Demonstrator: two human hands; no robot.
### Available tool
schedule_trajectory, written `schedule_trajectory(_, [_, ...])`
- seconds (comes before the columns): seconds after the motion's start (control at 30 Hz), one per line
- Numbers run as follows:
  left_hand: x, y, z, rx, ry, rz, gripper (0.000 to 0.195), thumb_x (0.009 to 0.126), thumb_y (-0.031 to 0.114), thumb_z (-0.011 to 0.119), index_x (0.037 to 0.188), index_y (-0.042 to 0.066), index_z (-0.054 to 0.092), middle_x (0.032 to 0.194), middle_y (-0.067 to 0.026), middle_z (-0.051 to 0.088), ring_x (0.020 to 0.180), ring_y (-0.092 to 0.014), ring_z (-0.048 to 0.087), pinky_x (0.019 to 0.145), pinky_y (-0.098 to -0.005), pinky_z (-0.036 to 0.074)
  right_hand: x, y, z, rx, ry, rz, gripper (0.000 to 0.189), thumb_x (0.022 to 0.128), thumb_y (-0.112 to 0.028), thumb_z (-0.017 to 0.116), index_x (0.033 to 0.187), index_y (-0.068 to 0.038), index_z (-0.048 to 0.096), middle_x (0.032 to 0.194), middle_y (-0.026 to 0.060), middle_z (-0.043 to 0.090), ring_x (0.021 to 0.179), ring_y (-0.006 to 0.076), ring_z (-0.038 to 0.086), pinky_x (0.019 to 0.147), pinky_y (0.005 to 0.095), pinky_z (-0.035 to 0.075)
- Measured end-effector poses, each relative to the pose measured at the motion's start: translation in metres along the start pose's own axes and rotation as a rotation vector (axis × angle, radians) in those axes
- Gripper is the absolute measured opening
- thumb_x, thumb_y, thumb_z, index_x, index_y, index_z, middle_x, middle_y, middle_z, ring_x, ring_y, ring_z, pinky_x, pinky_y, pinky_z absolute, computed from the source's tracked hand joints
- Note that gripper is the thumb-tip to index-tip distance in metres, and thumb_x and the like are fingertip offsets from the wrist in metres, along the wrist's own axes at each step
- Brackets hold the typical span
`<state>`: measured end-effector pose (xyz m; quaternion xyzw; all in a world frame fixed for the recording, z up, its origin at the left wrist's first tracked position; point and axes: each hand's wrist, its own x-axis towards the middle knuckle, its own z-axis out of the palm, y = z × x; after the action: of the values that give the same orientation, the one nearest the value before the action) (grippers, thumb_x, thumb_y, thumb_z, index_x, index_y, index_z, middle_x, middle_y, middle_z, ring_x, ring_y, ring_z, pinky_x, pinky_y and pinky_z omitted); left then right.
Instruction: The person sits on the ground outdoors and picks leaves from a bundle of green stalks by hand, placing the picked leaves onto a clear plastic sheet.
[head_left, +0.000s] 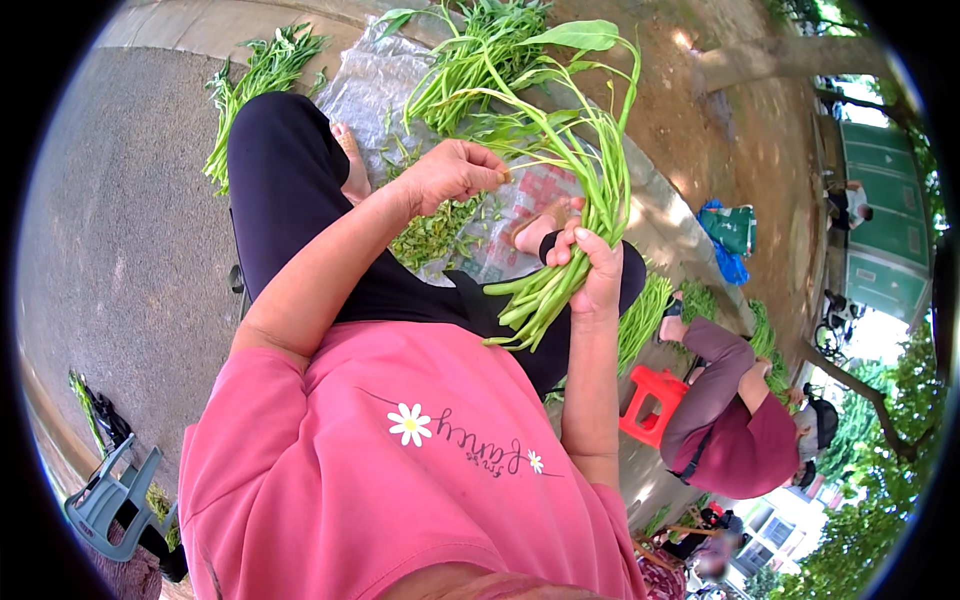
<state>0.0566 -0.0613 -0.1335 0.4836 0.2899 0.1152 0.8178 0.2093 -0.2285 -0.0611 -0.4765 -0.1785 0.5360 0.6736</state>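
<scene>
My right hand (596, 274) is closed around a bunch of long green stems (607, 180), which look like water spinach. The cut ends stick out below the fist, and the leafy tips arch above it. To the left of the bunch, my left hand (459, 176) pinches a thin pale shoot between thumb and fingertips. Under both hands, a translucent plastic sheet (371, 79) with red printing covers the ground between my feet. Torn leaves (431, 238) lie heaped on it. A larger pile of leafy greens (487, 56) rests at its far end.
Another bundle of greens (259, 94) lies on the asphalt beyond my left knee. At right, a person in a maroon shirt (750, 450) bends near a red plastic stool (651, 405). Blue and green bags (727, 232) sit beyond the kerb. A grey plastic chair (124, 502) stands lower left.
</scene>
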Motion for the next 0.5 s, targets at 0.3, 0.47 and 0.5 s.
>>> schedule_trajectory(0.3, [-0.007, 0.017, -0.014, 0.824, 0.246, 0.373, 0.018, 0.079, 0.012, 0.061, 0.089, -0.002, 0.067, 0.076, -0.0016, 0.066, 0.067, -0.008, 0.057, 0.062, -0.0252, 0.047, -0.003, 0.005, -0.008, 0.018, 0.056, 0.026, 0.035, 0.077, -0.005, 0.057, 0.11, 0.004, 0.05, 0.067, 0.0083, 0.053, 0.057, 0.0161, 0.053, 0.052, 0.0282, 0.049])
schedule_trajectory(0.47, [0.006, -0.001, -0.018, 0.41, 0.382, 0.379, 0.016, 0.074, 0.008, 0.059, 0.083, -0.001, 0.068, 0.072, -0.0015, 0.064, 0.059, -0.009, 0.054, 0.055, -0.0243, 0.044, -0.005, 0.008, -0.006, 0.074, 0.033, 0.081, 0.034, 0.078, -0.005, 0.056, 0.11, 0.004, 0.05, 0.072, 0.0078, 0.053, 0.056, 0.0148, 0.053, 0.052, 0.029, 0.049])
schedule_trajectory(0.5, [0.007, -0.001, -0.017, 0.253, 0.38, 0.387, 0.015, 0.074, 0.008, 0.059, 0.083, 0.0, 0.068, 0.072, -0.0015, 0.064, 0.057, -0.009, 0.052, 0.053, -0.0237, 0.043, -0.006, 0.008, -0.005, 0.086, 0.031, 0.093, 0.034, 0.078, -0.005, 0.056, 0.11, 0.004, 0.05, 0.073, 0.0077, 0.053, 0.056, 0.0146, 0.053, 0.052, 0.0292, 0.049])
